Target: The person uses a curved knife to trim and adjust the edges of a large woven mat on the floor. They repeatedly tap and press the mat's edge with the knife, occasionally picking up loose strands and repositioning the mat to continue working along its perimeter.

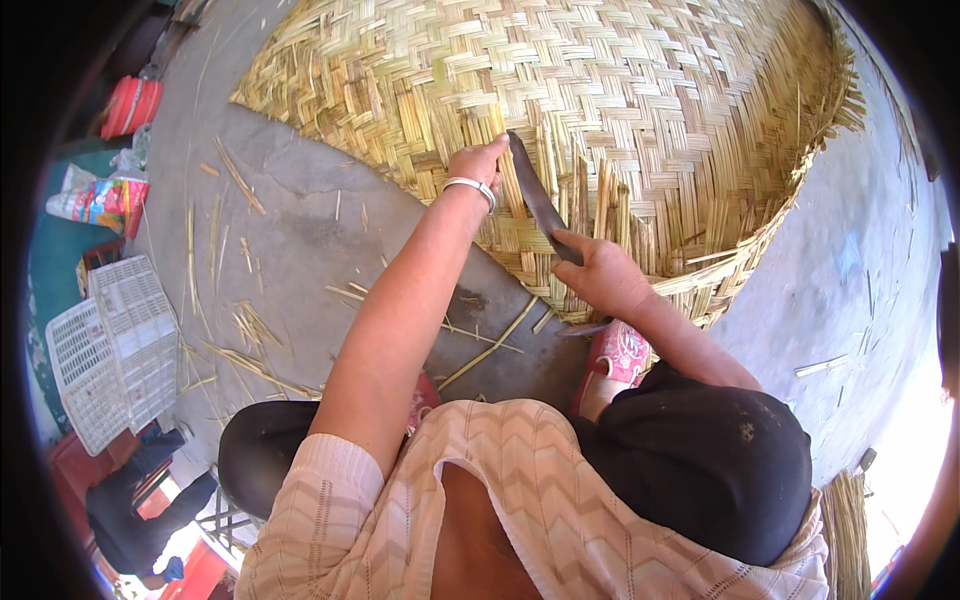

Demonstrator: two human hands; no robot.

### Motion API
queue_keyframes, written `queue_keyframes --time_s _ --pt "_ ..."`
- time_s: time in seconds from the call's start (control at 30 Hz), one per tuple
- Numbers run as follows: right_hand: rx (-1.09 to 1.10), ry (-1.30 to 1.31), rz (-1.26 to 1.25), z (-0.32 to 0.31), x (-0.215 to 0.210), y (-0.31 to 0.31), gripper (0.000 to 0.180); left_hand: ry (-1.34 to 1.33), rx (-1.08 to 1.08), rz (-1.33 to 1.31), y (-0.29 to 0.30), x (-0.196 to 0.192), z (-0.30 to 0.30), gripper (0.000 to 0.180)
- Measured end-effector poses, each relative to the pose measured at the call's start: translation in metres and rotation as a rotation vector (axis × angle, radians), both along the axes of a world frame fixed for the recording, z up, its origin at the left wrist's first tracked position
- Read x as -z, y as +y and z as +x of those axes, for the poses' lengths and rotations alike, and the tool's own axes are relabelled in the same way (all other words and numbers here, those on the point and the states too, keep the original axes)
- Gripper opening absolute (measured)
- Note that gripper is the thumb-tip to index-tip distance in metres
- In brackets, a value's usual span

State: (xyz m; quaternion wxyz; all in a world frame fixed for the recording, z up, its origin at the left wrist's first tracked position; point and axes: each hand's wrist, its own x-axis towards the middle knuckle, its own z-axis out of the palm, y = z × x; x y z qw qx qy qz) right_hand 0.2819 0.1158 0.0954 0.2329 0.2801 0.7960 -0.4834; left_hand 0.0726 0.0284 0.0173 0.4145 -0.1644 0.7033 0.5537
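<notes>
A large woven mat (640, 130) of pale yellow-green split strips lies in front of me, its edges bent up at the right. My right hand (605, 278) is closed around the lower end of a long, dark, slightly curved knife (536, 195). The blade slants up and left across the mat, its tip by my left fingers. My left hand (476, 166), a white bracelet on its wrist, is closed on a strip near the mat's near left edge; the fingertips are partly hidden. Several loose strip ends (605, 205) stand up from the weave beside the blade.
Cut strips (255, 330) are scattered over the grey floor (300, 200). White plastic crates (110, 345), a colourful bag (100, 200) and a red round container (132, 106) stand at the left. A bundle of strips (846, 535) lies at the lower right. My pink shoe (618, 355) is close to the mat.
</notes>
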Motion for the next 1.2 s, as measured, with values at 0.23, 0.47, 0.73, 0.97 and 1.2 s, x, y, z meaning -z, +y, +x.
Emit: queue_keyframes --time_s 0.23,0.47,0.73,0.97,1.2 --pt "0.065 0.08 -0.244 0.015 -0.029 0.023 0.05 0.073 0.298 0.008 -0.007 -0.013 -0.013 0.026" --pt "-0.331 0.074 0.146 0.038 -0.052 0.042 0.069 1.073 0.953 -0.308 0.023 -0.018 -0.051 0.052" --pt "-0.608 0.002 0.516 -0.004 -0.053 0.1 0.069 1.02 1.932 -0.665 0.061 -0.051 -0.096 0.051" --pt "-0.709 0.008 0.462 0.006 -0.043 0.117 0.064 1.018 2.049 -0.602 0.084 -0.072 -0.099 0.025" --pt "-0.604 -0.063 0.463 -0.022 -0.022 0.112 0.048 1.033 2.093 -0.711 0.09 -0.056 -0.091 0.016"
